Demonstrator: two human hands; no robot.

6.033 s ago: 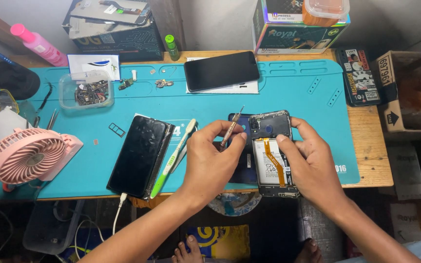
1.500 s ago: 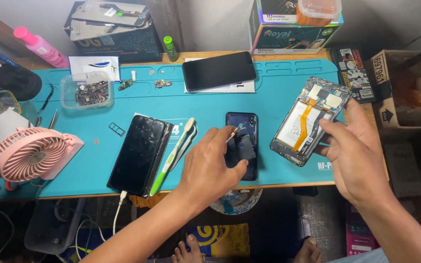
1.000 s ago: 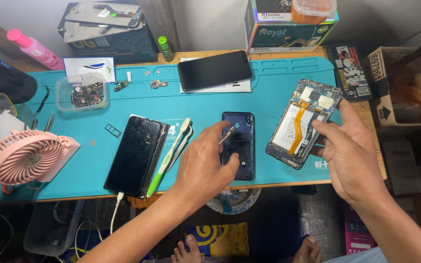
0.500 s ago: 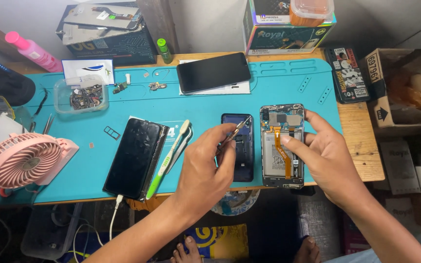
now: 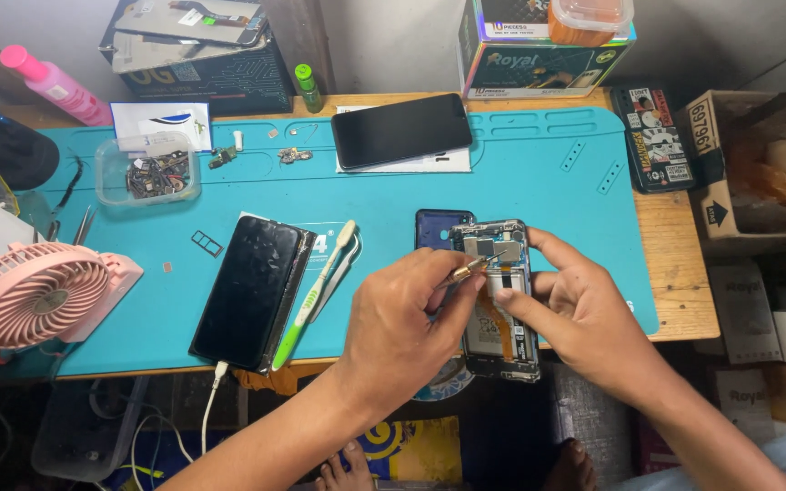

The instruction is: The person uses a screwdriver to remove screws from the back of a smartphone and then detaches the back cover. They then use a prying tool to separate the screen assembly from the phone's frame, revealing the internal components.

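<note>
Brass-tipped screwdriver pinched in left hand; right hand gripping opened phone.

Wooden desk (teal mat on top) against grey wall.

Wooden bench carried a teal work mat over most of its top. On the mat: a dark phone lying flat on a white sheet at the rear; a clear tray of small parts at rear left; a black phone face up with a cable at its near end; a green toothbrush just beside it; a small SIM tray. A pink fan stood at the left edge.
</note>
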